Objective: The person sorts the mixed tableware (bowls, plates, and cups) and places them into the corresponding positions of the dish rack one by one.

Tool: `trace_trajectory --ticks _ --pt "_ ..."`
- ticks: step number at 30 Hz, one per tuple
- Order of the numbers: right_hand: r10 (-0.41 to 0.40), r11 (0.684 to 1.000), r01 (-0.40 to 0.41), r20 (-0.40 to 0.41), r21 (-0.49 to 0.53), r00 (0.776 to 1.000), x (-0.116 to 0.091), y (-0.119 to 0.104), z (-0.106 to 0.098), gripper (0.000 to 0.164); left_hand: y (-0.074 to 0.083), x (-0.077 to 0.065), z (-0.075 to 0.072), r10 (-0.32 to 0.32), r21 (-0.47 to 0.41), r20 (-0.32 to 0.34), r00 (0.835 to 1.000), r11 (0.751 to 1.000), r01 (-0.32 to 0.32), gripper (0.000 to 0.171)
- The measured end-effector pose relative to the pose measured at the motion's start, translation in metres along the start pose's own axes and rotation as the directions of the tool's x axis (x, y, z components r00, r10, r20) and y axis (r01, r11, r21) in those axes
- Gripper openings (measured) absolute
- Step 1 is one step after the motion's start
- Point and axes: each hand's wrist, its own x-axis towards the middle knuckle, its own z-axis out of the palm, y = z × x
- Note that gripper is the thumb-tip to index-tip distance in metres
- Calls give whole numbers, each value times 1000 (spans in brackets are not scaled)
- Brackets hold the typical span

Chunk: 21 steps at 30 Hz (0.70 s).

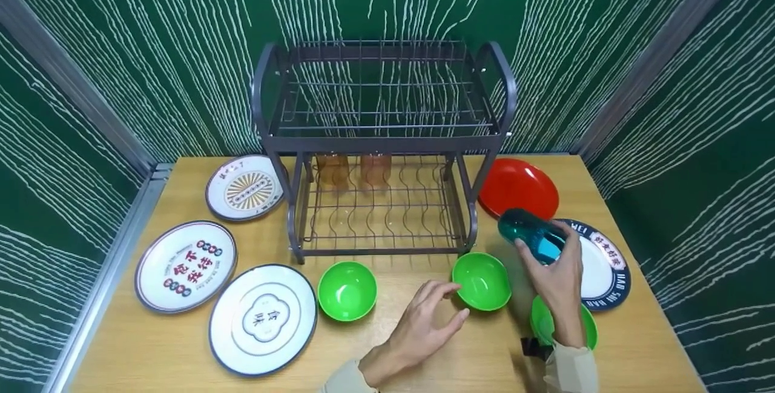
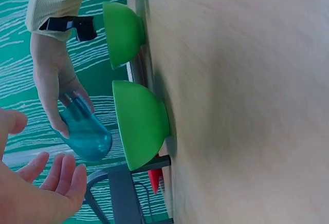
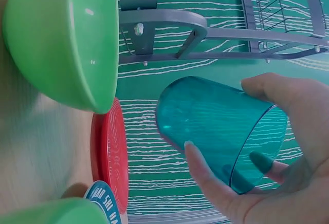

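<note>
In the head view my right hand (image 1: pixel 558 281) grips a teal see-through plastic cup (image 1: pixel 533 235) near its rim and holds it tilted in the air, to the right of the rack. The right wrist view shows the cup (image 3: pixel 211 126) with thumb and fingers round its open end. My left hand (image 1: pixel 421 326) hovers beside a green bowl (image 1: pixel 482 281), fingers loosely bent and holding nothing. In the left wrist view, a gap parts that hand (image 2: pixel 43 193) from the cup (image 2: pixel 87 129). Another green bowl (image 1: pixel 542 320) is partly hidden under my right wrist.
A two-tier dark metal dish rack (image 1: pixel 384 142) stands at the back, with an orange cup (image 1: pixel 333 170) and a pink cup (image 1: pixel 376 169) on its lower tier. Plates, including a white one (image 1: pixel 263 320) and a red one (image 1: pixel 521 187), lie on both sides. A third green bowl (image 1: pixel 347 291) sits in front.
</note>
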Motion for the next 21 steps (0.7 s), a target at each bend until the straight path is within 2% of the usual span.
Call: trace_trajectory --ticks 7,12,14,21 --pt "20 988 -16 -23 156 1000 -20 -6 1 77 -1 -1 8 -77 -107 -15 997 991 75 41" --pt "20 965 -20 5 261 1000 -38 -31 -3 77 -1 2 10 -101 -167 -31 994 981 95 39" --pt "6 953 -9 12 303 1000 -45 -40 -4 76 -1 4 10 -110 -188 -44 993 977 99 39" --pt "-81 891 84 -27 446 996 -59 -36 1 77 6 10 9 -141 -254 -70 988 960 119 37"
